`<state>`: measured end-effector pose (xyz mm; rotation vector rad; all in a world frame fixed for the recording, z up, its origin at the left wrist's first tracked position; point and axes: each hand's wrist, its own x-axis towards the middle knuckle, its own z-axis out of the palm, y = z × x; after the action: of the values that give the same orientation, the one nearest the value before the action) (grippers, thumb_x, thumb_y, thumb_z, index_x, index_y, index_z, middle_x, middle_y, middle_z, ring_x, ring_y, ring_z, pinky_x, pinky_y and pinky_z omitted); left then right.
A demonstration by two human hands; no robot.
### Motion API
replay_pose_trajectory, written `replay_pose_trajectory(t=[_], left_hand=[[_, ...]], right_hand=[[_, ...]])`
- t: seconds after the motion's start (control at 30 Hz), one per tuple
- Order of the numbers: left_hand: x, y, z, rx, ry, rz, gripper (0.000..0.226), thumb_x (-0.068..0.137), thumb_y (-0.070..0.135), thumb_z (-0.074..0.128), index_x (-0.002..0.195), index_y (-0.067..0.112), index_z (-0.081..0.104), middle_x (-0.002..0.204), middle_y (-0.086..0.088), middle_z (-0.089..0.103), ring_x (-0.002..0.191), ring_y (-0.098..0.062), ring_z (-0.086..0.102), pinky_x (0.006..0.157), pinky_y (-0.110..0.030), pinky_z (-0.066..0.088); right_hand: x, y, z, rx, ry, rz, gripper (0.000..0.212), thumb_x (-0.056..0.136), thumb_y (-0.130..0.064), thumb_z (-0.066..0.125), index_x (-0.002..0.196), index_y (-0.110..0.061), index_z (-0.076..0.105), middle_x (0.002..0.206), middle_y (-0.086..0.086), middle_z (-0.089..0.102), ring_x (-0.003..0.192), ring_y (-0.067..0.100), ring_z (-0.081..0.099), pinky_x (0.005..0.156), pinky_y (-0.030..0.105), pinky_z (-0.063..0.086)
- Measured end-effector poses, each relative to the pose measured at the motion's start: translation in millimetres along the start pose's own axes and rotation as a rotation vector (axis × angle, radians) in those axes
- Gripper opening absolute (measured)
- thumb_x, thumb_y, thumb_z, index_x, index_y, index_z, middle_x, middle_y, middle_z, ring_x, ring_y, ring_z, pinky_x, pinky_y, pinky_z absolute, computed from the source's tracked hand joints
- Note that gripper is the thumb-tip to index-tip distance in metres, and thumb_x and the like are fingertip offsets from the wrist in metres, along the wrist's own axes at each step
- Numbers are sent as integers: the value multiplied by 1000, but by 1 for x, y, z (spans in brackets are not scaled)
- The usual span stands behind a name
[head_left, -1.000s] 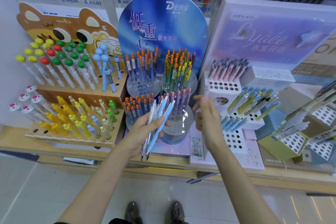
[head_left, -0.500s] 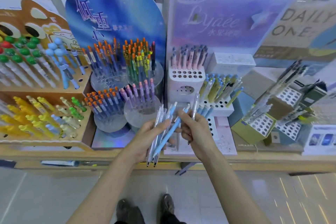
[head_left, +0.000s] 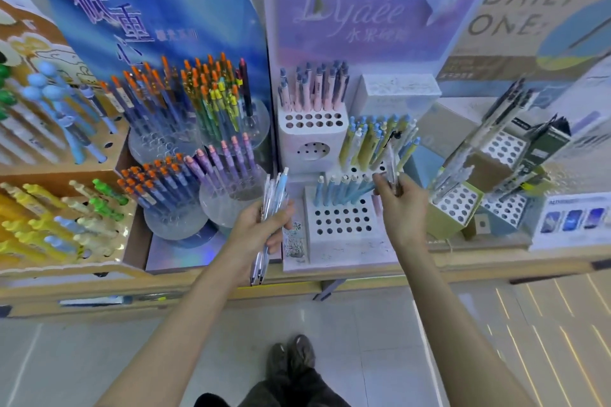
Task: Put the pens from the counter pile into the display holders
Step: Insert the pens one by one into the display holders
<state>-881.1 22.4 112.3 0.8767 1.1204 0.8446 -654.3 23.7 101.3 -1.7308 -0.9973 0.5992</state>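
Beside the right hand, which pinches 1 clear pen upright, stands the white holder, its blue pens leaning just left of that grip. A misjudged tip could knock them or miss a hole. Further left, the left hand curls round the pen bundle; a loose hold could spill it onto the floor.
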Motion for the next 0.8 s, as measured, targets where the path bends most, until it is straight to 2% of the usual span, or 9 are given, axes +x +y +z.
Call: replay_pose_trajectory(t=[0.07, 0.13, 0.27, 0.33, 0.4, 0.53, 0.63, 0.8], left_hand=[[1, 0, -2, -20, -3, -7, 9, 92, 8, 58, 100, 9, 62, 62, 1, 57, 41, -7, 34, 38, -18, 30], [3, 0, -2, -22, -13, 7, 12, 94, 8, 55, 104, 8, 62, 62, 2, 58, 41, -7, 35, 38, -19, 29], [7, -2, 2, -22, -21, 13, 15, 94, 10, 55, 108, 7, 61, 64, 2, 57, 42, -8, 36, 40, -20, 30], [9, -3, 5, -16, -23, 6, 16, 94, 11, 56, 109, 7, 61, 65, 2, 57, 43, -8, 36, 40, -20, 31], [11, -3, 9, -3, -28, 6, 17, 94, 12, 55, 109, 7, 61, 65, 2, 57, 43, -8, 36, 40, -19, 33], [14, -2, 15, -14, -40, 6, 16, 93, 13, 56, 108, 10, 62, 64, 4, 57, 43, -7, 38, 40, -19, 33], [15, -2, 17, -35, -44, 1, 16, 93, 14, 57, 107, 11, 62, 66, 2, 57, 43, -7, 38, 41, -19, 34], [15, -2, 18, -34, -45, -4, 17, 94, 13, 56, 109, 10, 62, 67, 1, 57, 44, -7, 38, 41, -19, 33]], right_hand=[[4, 4, -2, -66, 47, -42, 47, 94, -22, 60, 61, -13, 28, 55, 2, 23, 48, 7, 24, 45, 19, 23], [10, 10, -5, -90, 80, -24, 45, 94, -23, 60, 62, -9, 31, 56, 0, 24, 47, 8, 24, 45, 19, 23], [19, 18, -7, -127, 83, 8, 44, 95, -23, 59, 68, 6, 41, 61, 22, 39, 56, 13, 31, 49, 27, 17], [21, 16, -6, -110, 77, -10, 44, 95, -21, 59, 63, -4, 34, 57, 12, 30, 51, 6, 25, 47, 24, 17], [23, 15, -7, -124, 71, -18, 48, 95, -20, 59, 62, -15, 25, 57, -1, 22, 48, 9, 21, 45, 21, 20], [24, 19, -10, -135, 69, -28, 51, 94, -19, 60, 61, -18, 21, 56, -4, 20, 48, 10, 18, 45, 19, 22], [24, 18, -9, -128, -31, -78, 50, 92, -17, 62, 60, -18, 24, 55, -4, 22, 47, 7, 24, 45, 18, 22], [32, 5, -4, -253, -235, -198, 49, 93, -17, 61, 60, -19, 25, 56, -3, 22, 52, 11, 19, 48, 22, 20]])
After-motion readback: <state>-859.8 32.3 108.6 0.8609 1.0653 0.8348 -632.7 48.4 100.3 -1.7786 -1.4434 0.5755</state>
